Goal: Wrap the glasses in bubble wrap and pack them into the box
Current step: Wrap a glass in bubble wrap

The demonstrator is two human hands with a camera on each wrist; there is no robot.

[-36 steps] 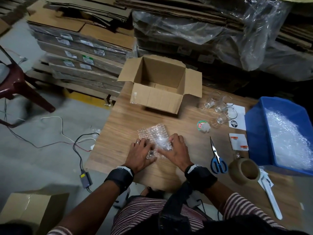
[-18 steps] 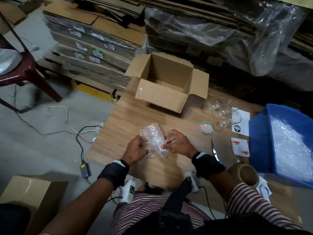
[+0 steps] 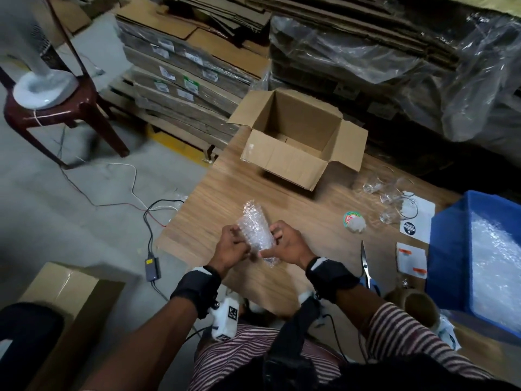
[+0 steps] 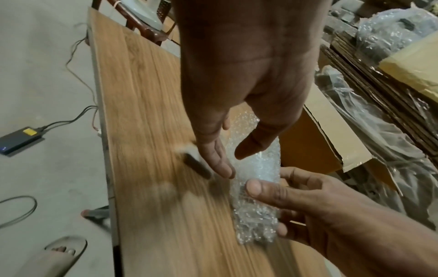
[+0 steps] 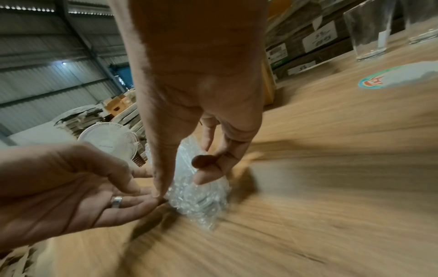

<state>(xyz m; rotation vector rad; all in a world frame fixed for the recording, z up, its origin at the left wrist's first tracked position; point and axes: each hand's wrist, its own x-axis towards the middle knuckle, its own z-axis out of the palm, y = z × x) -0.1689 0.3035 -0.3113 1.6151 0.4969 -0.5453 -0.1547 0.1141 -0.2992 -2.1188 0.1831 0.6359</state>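
Dim warehouse light is leaving the cardboard stacks [image 3: 194, 77] murky, glare is catching the plastic sheeting [image 3: 423, 69], and both wrist views are smearing the wooden table [image 5: 331, 196] into motion-blurred streaks, edges bowing.

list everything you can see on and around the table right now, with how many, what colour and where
wrapped bundle: one, clear bubble wrap, held above the table's near part
cardboard box: one, brown, open, far side of the table
glasses: several, clear, unwrapped, right of the box; exact count unclear
blue bin: one, right edge, holds bubble wrap
scissors: one pair, blue handles, near right
tape roll: one, brown, near right corner
round sticker: one, green-rimmed, mid table
table: one, wood grain
chair: one, dark red, far left, a white fan base on it
left hand: grips the bundle's left side
right hand: grips its right side
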